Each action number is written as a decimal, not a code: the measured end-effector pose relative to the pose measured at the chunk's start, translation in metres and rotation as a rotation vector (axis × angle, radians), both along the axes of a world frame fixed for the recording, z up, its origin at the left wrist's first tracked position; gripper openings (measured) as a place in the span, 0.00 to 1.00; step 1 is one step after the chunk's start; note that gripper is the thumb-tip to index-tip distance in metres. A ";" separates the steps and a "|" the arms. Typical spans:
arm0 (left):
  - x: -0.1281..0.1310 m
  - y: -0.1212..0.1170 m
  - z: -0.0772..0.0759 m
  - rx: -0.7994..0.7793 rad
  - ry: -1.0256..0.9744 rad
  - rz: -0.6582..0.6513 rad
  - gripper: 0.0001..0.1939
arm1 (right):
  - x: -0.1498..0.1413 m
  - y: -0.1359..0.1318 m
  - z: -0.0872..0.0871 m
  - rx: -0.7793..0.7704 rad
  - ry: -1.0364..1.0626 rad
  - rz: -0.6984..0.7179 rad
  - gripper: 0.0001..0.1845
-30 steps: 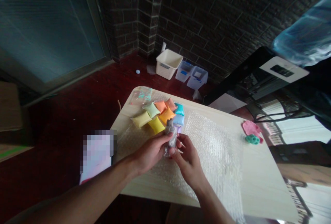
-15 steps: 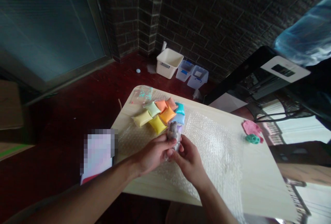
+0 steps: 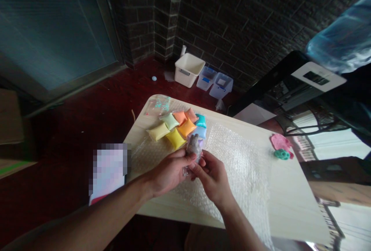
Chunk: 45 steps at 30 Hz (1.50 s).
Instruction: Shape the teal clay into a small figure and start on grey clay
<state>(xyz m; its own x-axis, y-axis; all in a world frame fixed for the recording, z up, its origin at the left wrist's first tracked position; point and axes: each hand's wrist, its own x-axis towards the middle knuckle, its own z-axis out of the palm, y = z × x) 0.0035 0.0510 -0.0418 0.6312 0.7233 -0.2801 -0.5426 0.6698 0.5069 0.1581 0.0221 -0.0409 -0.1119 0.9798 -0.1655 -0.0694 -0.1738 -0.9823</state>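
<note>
Over the near middle of the table, my left hand and my right hand hold one small grey figure in clear plastic wrapping. Its finer shape is blurred. The fingers of my left hand are closed around its side. Lower down, my right hand pinches the wrapping, both thumbs close together on the near face. Just beyond lie several pillow-shaped packets, apparently of modelling clay: a yellow packet, an orange packet, a pale green packet and a light blue packet. A purple one is partly hidden behind the figure.
Bubble wrap covers much of the wooden table. A pink piece and a green piece lie near the right edge. A clear bag is at the far left corner. A white basket stands on the floor beyond.
The wrapped grey figure has tilted slightly in my hands. My right thumb and fingers have shifted a little at its lower end. The packets have stayed in place.
</note>
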 end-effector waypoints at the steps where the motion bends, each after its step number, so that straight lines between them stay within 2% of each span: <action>1: 0.000 0.001 0.000 -0.011 0.002 0.004 0.16 | 0.001 0.000 0.000 0.000 0.000 -0.001 0.17; 6: 0.000 0.005 -0.001 -0.030 0.044 0.081 0.15 | 0.007 0.001 0.002 0.017 0.066 0.008 0.19; 9: 0.001 0.005 -0.002 0.012 0.049 0.076 0.13 | 0.012 0.000 0.004 0.069 0.048 -0.053 0.18; 13: 0.004 0.000 -0.005 0.091 0.124 0.022 0.13 | 0.019 -0.001 0.006 0.190 -0.110 -0.156 0.21; 17: 0.006 -0.001 -0.009 0.163 0.224 0.005 0.11 | 0.021 -0.004 0.006 0.333 -0.310 -0.133 0.17; 21: 0.005 0.002 -0.010 0.170 0.239 0.052 0.10 | 0.018 -0.004 0.004 0.423 -0.464 -0.121 0.11; 24: 0.005 0.004 -0.011 0.173 0.224 0.062 0.16 | 0.014 -0.002 0.003 0.338 -0.348 -0.137 0.08; 27: 0.005 0.003 -0.012 0.225 0.274 0.056 0.17 | 0.012 -0.001 0.004 0.190 -0.123 -0.042 0.09; 29: 0.004 0.002 -0.012 0.285 0.352 0.064 0.17 | 0.014 0.000 0.005 0.181 -0.105 0.006 0.10; 32: 0.001 0.001 -0.008 0.478 0.497 0.083 0.18 | 0.020 0.000 0.006 0.219 -0.168 -0.005 0.10; 36: -0.006 0.005 -0.001 0.831 0.688 0.087 0.14 | 0.028 0.001 0.006 0.078 -0.019 -0.080 0.13; 39: -0.012 0.009 -0.002 0.988 0.788 0.071 0.14 | 0.028 0.002 0.007 0.036 -0.020 -0.105 0.19; 42: -0.015 0.012 -0.010 1.028 0.815 0.091 0.16 | 0.027 0.005 0.006 0.067 -0.112 -0.073 0.18; 45: -0.014 0.014 -0.018 0.892 0.798 0.139 0.23 | 0.030 0.008 0.005 0.086 -0.131 -0.115 0.17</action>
